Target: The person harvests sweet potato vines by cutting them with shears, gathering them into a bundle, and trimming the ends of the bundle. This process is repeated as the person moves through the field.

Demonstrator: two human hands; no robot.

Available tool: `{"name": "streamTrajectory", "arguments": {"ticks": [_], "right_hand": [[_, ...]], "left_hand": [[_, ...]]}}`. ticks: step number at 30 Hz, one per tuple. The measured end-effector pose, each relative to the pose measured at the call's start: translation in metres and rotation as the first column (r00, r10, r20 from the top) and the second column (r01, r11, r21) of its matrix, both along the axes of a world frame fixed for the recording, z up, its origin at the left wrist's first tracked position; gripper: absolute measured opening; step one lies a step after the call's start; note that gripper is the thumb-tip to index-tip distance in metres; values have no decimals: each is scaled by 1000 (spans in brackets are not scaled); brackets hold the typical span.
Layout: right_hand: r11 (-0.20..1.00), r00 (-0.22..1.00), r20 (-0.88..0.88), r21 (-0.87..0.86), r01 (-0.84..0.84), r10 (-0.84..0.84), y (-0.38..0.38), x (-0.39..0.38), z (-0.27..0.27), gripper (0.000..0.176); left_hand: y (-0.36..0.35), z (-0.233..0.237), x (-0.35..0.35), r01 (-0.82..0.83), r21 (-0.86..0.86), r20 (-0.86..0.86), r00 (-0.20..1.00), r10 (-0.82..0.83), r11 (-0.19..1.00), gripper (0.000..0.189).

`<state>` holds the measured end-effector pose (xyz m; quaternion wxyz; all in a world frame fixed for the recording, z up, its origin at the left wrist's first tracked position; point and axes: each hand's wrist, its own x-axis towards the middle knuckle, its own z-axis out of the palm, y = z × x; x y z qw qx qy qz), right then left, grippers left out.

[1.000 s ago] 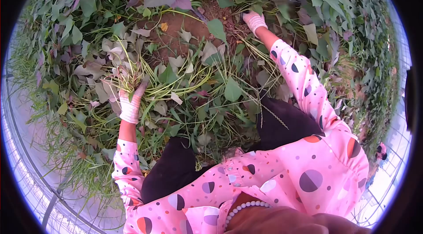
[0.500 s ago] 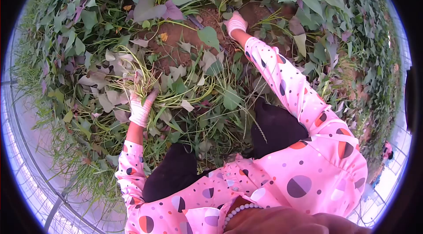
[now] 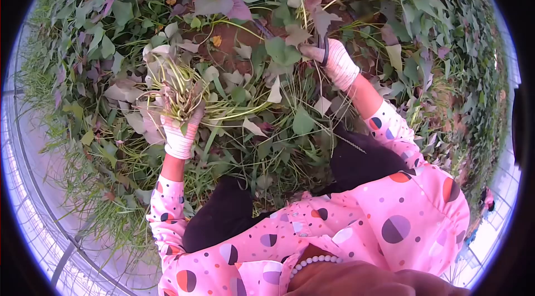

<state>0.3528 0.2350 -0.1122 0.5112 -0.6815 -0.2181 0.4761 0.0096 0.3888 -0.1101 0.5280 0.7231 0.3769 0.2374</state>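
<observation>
Amid vines, left hand gripping stem bundle, right hand gripping leafy sprig.

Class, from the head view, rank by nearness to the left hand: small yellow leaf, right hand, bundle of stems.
1. Bundle of stems: gripped in the left hand.
2. Small yellow leaf: farther up, mid-frame.
3. Right hand: far right, gripping a leafy vine.

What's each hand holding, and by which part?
Left hand grips a bunch of vines around its stems. Right hand holds a leafy sprig by the lower stem; a dark loop in that hand may be a tool, unclear.
</observation>
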Motion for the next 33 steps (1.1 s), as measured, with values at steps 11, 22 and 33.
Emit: {"name": "streamTrajectory", "arguments": {"ticks": [11,22,33], "right_hand": [[800,744,-318,94,-592,588,32,-140,52,39],[833,697,-466,201,-516,545,16,-91,35,48],[926,878,381,-342,-157,290,-58,74,-39,52]], "left_hand": [[-34,10,-11,149,-574,283,959,24,805,55],[-16,-20,-46,-69,-194,109,990,91,979,45],[57,53,-112,-655,-517,283,476,832,551,47]]}}
